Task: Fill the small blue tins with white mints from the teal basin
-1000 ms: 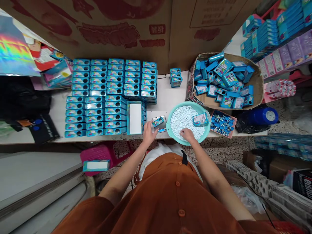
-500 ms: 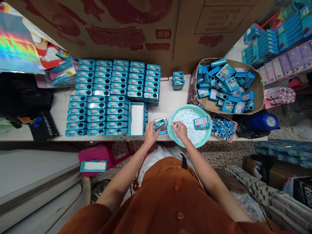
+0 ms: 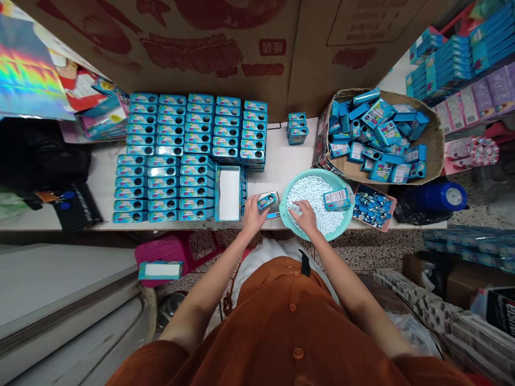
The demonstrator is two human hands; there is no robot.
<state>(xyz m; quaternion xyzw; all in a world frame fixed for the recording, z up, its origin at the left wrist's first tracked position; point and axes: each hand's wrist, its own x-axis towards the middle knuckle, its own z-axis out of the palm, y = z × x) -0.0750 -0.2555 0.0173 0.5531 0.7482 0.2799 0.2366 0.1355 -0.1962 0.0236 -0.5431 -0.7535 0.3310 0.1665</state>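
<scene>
My left hand [image 3: 252, 219] is closed around a small blue tin [image 3: 266, 201], with the thumb on its near side and fingers on its far side. Under the tin lies a pocket scale [image 3: 273, 215], its lit display showing at the near edge. My right hand [image 3: 306, 219] is over a turquoise bowl [image 3: 351, 208] of small white candies [image 3: 308, 188]; a gap shows between thumb and fingers. Another blue tin [image 3: 337, 199] lies on the candies at the bowl's right side. Left of my left hand stands a blue display box [image 3: 229, 194] with a white inner face.
Rows of blue tins [image 3: 163, 187] fill the table's left side. A short stack of tins [image 3: 297, 129] stands at the back. Right are a cardboard box [image 3: 435, 155] of loose tins and a pink tray [image 3: 384, 223] of blue-and-silver caps. A large carton [image 3: 209, 53] walls the back.
My right hand has moved from the bowl's left rim inward over the candies, its thumb and fingers now apart. My left hand stays at the tin on the scale. The view has shifted slightly.
</scene>
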